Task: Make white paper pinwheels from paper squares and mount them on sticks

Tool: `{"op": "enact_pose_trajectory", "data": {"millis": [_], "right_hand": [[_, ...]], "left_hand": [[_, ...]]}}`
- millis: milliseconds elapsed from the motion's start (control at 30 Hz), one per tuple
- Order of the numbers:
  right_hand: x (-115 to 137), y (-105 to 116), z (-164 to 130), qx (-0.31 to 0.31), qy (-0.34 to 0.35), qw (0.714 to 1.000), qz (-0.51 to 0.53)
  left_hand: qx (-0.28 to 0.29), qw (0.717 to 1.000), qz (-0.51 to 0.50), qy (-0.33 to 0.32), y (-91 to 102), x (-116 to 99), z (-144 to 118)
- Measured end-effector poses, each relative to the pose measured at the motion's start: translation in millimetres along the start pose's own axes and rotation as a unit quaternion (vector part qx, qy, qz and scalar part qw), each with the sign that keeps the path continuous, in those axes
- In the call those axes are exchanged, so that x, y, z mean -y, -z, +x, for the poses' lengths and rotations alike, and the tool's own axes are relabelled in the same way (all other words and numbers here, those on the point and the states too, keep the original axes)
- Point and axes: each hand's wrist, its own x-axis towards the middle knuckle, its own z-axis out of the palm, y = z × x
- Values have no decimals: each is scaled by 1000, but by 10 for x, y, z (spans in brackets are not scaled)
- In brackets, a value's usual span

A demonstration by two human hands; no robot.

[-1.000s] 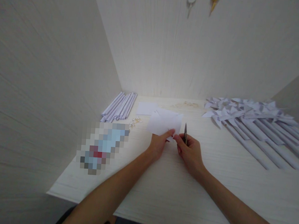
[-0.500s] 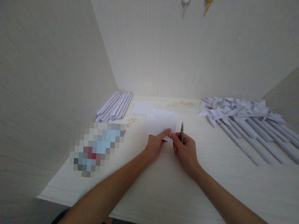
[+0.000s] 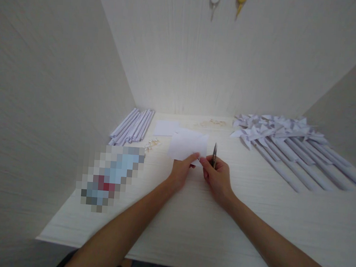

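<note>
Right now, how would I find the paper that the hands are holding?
Start at the table and follow both arms to where the left hand and right hand meet. The paper sticks up from their fingertips. Unlike the sheet lying flat behind it, this one is lifted and pinched, beside the scissors in the right hand.

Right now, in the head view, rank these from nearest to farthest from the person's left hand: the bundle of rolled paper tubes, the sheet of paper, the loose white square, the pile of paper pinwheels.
1. Sheet of paper: pinched in the left hand.
2. Loose white square: just behind, toward the wall.
3. Bundle of rolled paper tubes: far left, along the side wall.
4. Pile of paper pinwheels: far right, beyond the right hand.
</note>
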Motion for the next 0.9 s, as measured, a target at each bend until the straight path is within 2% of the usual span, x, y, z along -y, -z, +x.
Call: {"op": "enact_pose_trajectory", "data": {"millis": [300,900], "right_hand": [[-4,11,13,16,-2,1000,-21],[-15,17,12,15,-19,1000,-15]], "left_hand": [[-10,998,49,-34,26,24,21],[-20,997,69,-37,20,11,16]]}}
